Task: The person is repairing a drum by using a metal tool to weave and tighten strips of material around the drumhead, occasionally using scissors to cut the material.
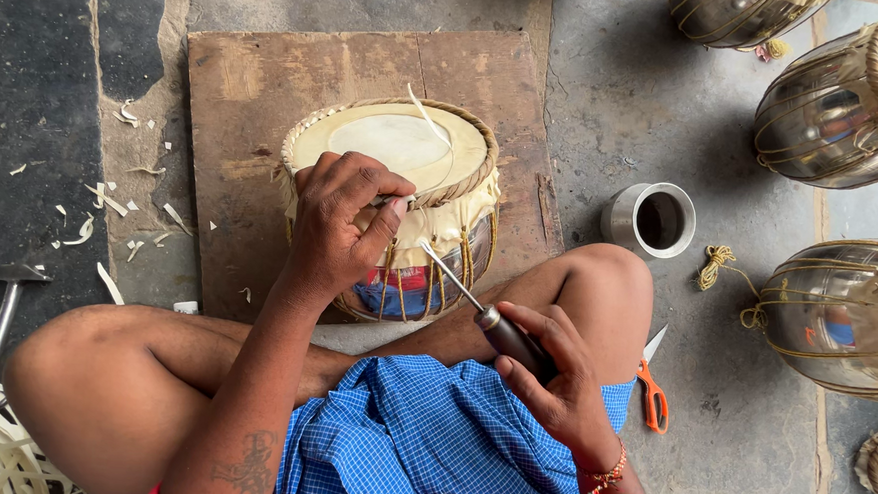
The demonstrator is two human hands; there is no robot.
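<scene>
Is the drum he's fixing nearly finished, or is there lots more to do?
Partly done, it seems. The drum on the board already has its skin and side lacing. The left hand grips the rim while the right hand pokes an awl under the braid. A loose strip sticks up untrimmed, so rim weaving probably remains.

Left hand (340, 227) reaches forward, palm down, fingers curled, thumb and forefinger pinched together. Left forearm runs up from bottom centre, tattoo near the elbow. Right hand (552, 378) sits lower, near the right knee, fingers wrapped in a closed grip, wrist bent inward. Legs crossed, knees bare.
</scene>
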